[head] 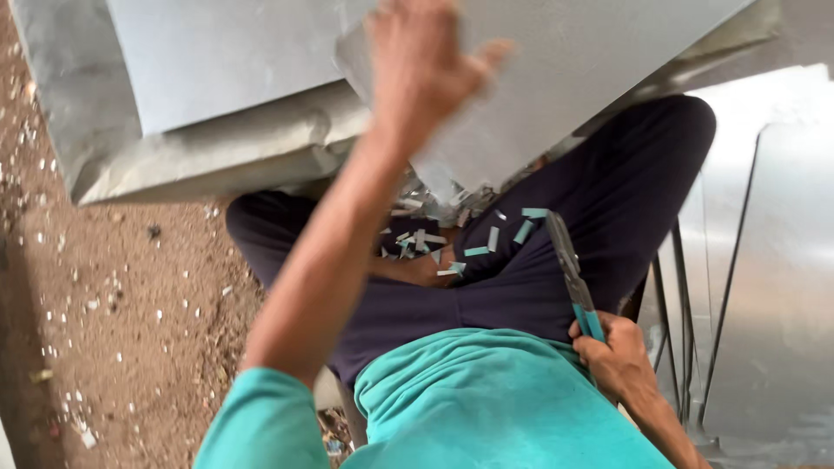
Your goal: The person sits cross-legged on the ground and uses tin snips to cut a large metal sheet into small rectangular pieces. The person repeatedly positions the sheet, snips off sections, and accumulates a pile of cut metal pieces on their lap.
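Bare dirt ground (130, 295) is carrying everything here. White specks (87, 306) are lying scattered across it. Grey metal sheets (217, 148) are resting on it at the top, overlapping.

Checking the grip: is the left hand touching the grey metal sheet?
Touching. The head view shows the left hand pressed flat on the grey metal sheet, fingers over its edge.

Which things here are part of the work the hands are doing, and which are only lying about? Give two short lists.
In use:
- left hand on a grey metal sheet
- right hand gripping blue-handled snips
- small metal offcuts on the lap

Lying about:
- stacked sheets behind
- curved shiny sheet at the right
- white flecks on the dirt ground
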